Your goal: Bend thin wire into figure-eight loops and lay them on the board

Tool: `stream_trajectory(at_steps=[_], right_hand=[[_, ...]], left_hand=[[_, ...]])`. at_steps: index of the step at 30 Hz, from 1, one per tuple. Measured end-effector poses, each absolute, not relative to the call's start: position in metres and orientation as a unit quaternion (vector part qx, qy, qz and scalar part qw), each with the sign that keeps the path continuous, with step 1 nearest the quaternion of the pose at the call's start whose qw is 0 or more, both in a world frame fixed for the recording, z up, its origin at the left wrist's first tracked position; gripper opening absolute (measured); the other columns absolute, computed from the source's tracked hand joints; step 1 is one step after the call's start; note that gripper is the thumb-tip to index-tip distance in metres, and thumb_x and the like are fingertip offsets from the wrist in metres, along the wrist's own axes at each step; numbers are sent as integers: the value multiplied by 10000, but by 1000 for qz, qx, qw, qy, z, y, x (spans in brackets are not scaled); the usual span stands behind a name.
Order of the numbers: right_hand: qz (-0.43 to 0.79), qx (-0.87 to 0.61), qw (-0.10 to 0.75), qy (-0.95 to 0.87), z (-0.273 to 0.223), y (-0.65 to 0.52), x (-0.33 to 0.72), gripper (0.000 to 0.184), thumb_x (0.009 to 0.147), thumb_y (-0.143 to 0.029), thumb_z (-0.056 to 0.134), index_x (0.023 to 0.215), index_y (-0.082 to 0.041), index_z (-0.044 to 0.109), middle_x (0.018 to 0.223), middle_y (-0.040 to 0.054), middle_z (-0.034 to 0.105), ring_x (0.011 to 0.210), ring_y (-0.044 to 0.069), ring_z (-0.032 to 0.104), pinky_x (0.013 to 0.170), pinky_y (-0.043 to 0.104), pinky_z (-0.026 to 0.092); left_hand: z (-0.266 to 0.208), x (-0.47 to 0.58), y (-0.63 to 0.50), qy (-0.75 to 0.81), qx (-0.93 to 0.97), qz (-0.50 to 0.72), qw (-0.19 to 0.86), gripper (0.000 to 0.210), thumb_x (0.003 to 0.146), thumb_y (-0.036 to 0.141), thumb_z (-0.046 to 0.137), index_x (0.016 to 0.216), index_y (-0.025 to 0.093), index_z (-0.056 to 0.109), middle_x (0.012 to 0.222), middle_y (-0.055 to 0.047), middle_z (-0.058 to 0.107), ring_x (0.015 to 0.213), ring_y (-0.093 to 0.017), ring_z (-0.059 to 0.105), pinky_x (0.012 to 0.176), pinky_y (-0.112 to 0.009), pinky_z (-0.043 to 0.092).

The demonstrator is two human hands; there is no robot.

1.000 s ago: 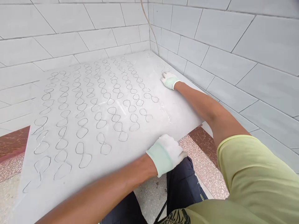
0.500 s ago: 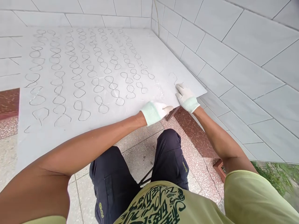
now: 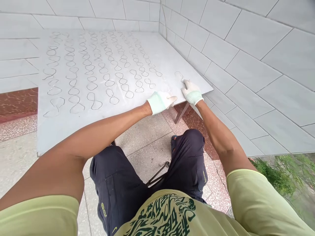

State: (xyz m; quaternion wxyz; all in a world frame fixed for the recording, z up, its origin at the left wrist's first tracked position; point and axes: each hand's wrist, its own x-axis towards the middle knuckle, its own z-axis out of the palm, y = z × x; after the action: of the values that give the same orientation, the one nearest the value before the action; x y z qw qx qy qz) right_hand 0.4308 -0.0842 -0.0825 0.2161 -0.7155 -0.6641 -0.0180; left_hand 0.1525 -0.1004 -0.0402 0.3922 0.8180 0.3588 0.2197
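Tile [image 3: 152, 52], big and square, pale grey and matte, lying flat and raised off the floor on a metal stand with one leg [image 3: 181, 113] showing under the near right corner. Covered in rows of thin glossy figure-eight squiggles, looks like glue beads. One lone squiggle [image 3: 179, 76] near the right edge, apart from the rows.

Left hand [image 3: 161, 101] in a white knit glove with a mint cuff, curled over the near edge of the tile, fingers closed on it. Right hand [image 3: 192, 91], same kind of glove, resting on top by the near right corner, fingers flat and spread rather than gripping.

Compared to half a second back: both hands sitting closer together and a bit further up the picture, more of the stand leg showing.

Around it: glossy white wall tiles [image 3: 246, 42] with dark joints, speckled terrazzo floor [image 3: 147, 131] with a red-brown strip, dark trousers and green shirt below, some greenery [image 3: 278, 173] at right.
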Motion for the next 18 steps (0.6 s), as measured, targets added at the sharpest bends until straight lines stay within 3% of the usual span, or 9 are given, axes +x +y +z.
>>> stream_trajectory(at_steps=[4, 12, 15, 18], right_hand=[[-30, -712, 178, -679, -78, -84, 427, 522, 1161, -318, 475, 1574, -177, 761, 1734, 200, 746, 1578, 460, 713, 1377, 669, 562], [-27, -705, 157, -691, -75, -73, 415, 532, 1158, -225, 423, 1475, -60, 817, 1591, 307, 781, 1581, 485, 699, 1398, 661, 528], [-14, -715, 146, -683, -75, -63, 411, 484, 1166, -191, 435, 1347, -110, 877, 1481, 275, 835, 1510, 441, 762, 1374, 584, 566], [10, -725, 141, -674, -77, -53, 413, 480, 1158, -193, 455, 1301, -165, 913, 1418, 233, 876, 1429, 429, 819, 1319, 599, 626]], left_hand=[[-39, 150, -100, 359, 833, 205, 368, 545, 1178, 495, 612, 756, 230, 833, 660, -28, 757, 732, -227, 740, 859, -381, 578], [-35, 139, -106, 368, 860, 160, 315, 541, 1159, 541, 606, 797, 232, 864, 718, -29, 803, 760, -233, 776, 830, -359, 575], [-34, 136, -107, 382, 858, 147, 310, 535, 1161, 545, 620, 818, 240, 894, 763, -38, 831, 815, -246, 803, 895, -364, 594], [-36, 131, -107, 368, 863, 157, 307, 517, 1144, 543, 635, 798, 254, 889, 802, -45, 845, 875, -257, 823, 948, -366, 596]])
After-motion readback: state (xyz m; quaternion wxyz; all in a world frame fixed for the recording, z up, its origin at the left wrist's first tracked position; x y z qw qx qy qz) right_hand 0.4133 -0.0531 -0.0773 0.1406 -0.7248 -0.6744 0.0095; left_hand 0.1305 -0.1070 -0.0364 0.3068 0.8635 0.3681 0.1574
